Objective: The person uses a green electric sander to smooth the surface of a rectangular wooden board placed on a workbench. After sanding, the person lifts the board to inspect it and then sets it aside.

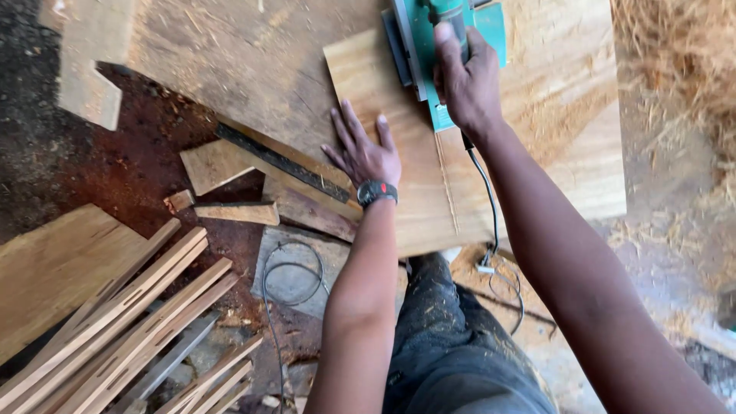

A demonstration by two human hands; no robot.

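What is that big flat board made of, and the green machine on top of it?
The board looks like bare, unfinished wood: pale tan with straight grain lines and sawdust around it. The green power planer seems to have a hard plastic shell, smooth and evenly teal, with a dark base that may be metal, though that is hard to tell. The right hand grips it; the left hand presses the board.

Teal planer — flat on pale board
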